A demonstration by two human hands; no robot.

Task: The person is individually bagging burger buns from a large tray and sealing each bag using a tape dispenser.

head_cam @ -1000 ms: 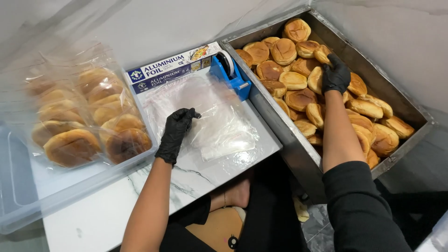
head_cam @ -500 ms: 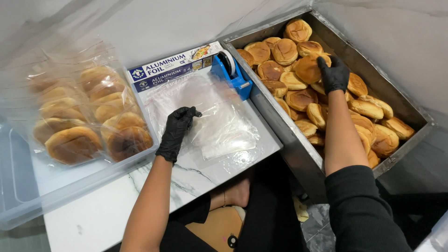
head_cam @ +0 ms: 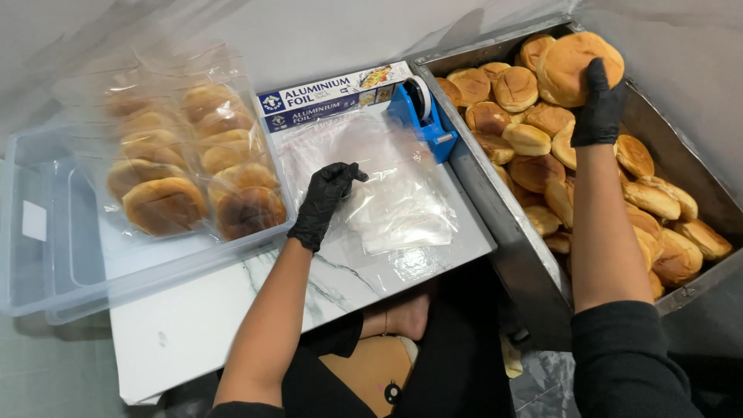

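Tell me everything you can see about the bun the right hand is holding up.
The large round golden-brown bread bun has a smooth, domed, evenly baked crust and looks soft. It is lifted above the heap of smaller buns in the metal tray, tilted so its top faces the camera. The black-gloved right hand grips its lower right edge, fingers curled over the crust. Nothing else clearly touches it.

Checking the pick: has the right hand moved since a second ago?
Yes. The right hand has gone from the middle of the tray toward its far corner, and now holds a bun raised above the pile.
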